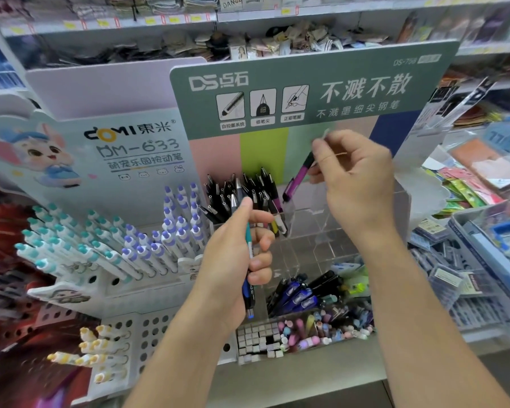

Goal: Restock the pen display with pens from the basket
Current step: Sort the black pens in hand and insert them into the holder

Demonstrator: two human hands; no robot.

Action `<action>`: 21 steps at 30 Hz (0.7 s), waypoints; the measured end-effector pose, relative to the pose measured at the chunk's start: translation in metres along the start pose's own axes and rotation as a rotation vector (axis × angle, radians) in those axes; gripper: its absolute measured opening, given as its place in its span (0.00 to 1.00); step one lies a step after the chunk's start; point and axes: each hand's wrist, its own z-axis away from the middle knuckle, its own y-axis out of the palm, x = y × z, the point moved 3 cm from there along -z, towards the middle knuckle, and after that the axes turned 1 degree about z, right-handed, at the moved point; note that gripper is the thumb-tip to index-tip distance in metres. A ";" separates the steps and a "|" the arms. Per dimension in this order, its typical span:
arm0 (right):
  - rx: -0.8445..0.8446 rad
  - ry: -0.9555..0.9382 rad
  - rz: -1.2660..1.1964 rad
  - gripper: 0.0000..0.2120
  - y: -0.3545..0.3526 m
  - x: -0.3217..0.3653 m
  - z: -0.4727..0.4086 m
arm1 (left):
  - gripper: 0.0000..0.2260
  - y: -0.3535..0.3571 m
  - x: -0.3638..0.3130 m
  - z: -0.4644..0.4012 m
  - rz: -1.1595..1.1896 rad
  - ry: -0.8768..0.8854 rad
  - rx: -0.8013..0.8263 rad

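Observation:
My left hand (236, 260) is closed around a small bundle of pens (249, 278), with teal and blue barrels and silver tips pointing up. My right hand (357, 178) is raised in front of the green display board (306, 92). Its fingers pinch a purple and black pen (299, 178) together with a thin rubber band. The clear acrylic pen display (306, 231) stands between both hands. Its back left compartment holds several black pens (242, 192); the compartments to the right look bare. No basket is identifiable in view.
A white perforated rack (124, 328) on the left holds several teal and purple click pens (147, 240). Below the display lie dark blue pens (301, 295) and trays of small erasers (306, 331). Packaged stationery fills a blue bin (489, 231) at right.

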 end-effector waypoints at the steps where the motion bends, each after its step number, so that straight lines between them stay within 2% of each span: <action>1: 0.055 -0.014 0.069 0.04 0.007 -0.003 0.001 | 0.16 0.000 0.000 0.000 0.048 -0.011 -0.003; 6: 0.250 -0.064 0.303 0.05 0.034 -0.012 0.013 | 0.11 -0.002 -0.003 -0.001 0.190 -0.006 -0.008; 9: 0.238 -0.019 0.338 0.05 0.036 -0.011 0.014 | 0.12 -0.005 -0.004 0.000 0.206 0.002 -0.010; 13: 0.212 0.004 0.260 0.03 0.041 -0.008 0.017 | 0.12 -0.007 -0.005 0.000 0.205 0.000 -0.018; 18: 0.314 0.227 0.059 0.02 0.033 -0.018 0.014 | 0.10 -0.003 -0.003 0.002 0.121 -0.017 0.037; 21: 0.184 0.184 0.036 0.06 0.018 -0.011 0.015 | 0.07 0.003 -0.005 0.004 0.043 0.005 0.082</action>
